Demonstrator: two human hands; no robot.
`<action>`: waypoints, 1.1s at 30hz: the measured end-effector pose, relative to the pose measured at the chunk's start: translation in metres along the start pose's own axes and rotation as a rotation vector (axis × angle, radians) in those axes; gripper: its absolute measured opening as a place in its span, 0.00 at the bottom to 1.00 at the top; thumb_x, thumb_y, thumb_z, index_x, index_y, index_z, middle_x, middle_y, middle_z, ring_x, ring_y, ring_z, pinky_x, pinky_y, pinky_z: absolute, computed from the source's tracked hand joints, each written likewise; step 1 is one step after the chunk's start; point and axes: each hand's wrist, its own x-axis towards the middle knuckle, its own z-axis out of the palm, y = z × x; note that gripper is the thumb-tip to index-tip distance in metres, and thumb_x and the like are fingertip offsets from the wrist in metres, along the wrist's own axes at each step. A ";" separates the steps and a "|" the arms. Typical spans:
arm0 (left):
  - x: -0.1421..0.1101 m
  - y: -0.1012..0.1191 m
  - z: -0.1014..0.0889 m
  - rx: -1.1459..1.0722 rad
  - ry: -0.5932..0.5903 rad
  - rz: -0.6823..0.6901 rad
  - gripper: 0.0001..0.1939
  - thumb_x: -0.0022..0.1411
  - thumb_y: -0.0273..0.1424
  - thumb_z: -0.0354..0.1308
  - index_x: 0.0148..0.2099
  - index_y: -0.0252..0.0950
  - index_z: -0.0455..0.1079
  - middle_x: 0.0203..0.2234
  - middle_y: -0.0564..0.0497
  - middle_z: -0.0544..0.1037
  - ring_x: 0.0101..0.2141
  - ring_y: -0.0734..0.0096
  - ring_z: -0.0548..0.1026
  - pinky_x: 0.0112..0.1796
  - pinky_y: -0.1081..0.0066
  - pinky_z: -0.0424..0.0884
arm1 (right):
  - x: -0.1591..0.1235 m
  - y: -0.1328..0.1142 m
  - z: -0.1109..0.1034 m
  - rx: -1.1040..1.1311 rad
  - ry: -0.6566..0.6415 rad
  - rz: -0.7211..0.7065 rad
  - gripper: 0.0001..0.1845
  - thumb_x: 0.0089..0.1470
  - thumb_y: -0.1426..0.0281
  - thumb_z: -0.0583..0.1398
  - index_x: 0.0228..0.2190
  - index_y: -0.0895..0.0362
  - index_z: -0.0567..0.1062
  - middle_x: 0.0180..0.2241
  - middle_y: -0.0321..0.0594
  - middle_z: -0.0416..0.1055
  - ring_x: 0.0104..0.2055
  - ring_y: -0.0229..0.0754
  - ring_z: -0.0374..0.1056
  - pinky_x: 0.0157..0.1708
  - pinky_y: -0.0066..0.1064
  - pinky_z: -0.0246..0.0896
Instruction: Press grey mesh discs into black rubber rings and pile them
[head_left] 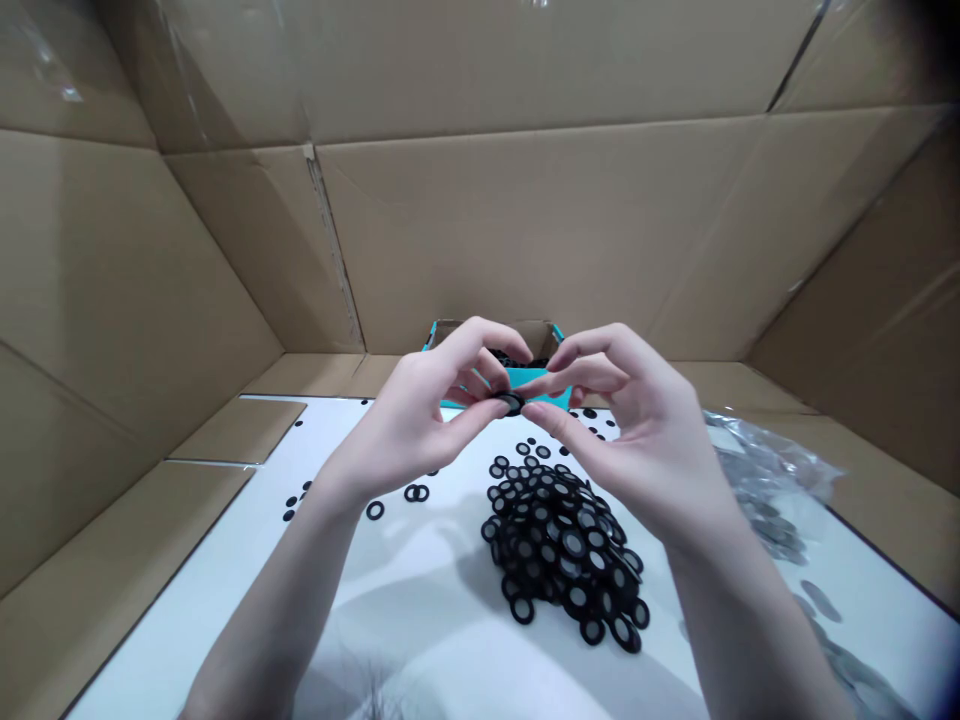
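Observation:
My left hand (424, 410) and my right hand (626, 420) meet in mid-air above a white sheet (405, 600). Both pinch one small black ring (512, 403) between thumbs and fingertips. Right below the hands lies a heap of black rings with mesh centres (562, 545). Behind the hands stands a small teal box (544, 378) with more black rings inside.
Loose black rings (375, 510) are scattered on the sheet at the left. A clear plastic bag of grey discs (765, 480) lies at the right, with more discs (821, 600) along the right edge. Cardboard walls (525, 220) enclose the work area on three sides.

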 end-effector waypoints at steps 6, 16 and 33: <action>0.001 0.000 0.004 0.030 0.036 0.048 0.11 0.66 0.24 0.60 0.49 0.40 0.67 0.34 0.54 0.76 0.36 0.76 0.77 0.39 0.75 0.78 | 0.000 -0.004 0.000 -0.039 0.015 -0.006 0.11 0.51 0.74 0.65 0.34 0.50 0.69 0.26 0.30 0.77 0.32 0.41 0.75 0.32 0.35 0.63; 0.001 0.000 0.012 -0.048 0.122 0.034 0.10 0.65 0.23 0.61 0.46 0.40 0.67 0.33 0.55 0.77 0.34 0.77 0.78 0.38 0.77 0.78 | 0.000 0.004 0.002 0.067 0.011 -0.006 0.10 0.53 0.73 0.64 0.34 0.50 0.67 0.25 0.29 0.70 0.29 0.38 0.65 0.32 0.36 0.59; -0.005 0.005 -0.004 0.057 -0.039 0.046 0.12 0.64 0.21 0.59 0.47 0.39 0.66 0.35 0.55 0.76 0.35 0.76 0.78 0.39 0.75 0.78 | -0.002 0.002 0.000 0.083 -0.109 0.000 0.13 0.54 0.74 0.64 0.35 0.50 0.64 0.27 0.29 0.71 0.32 0.38 0.69 0.33 0.35 0.59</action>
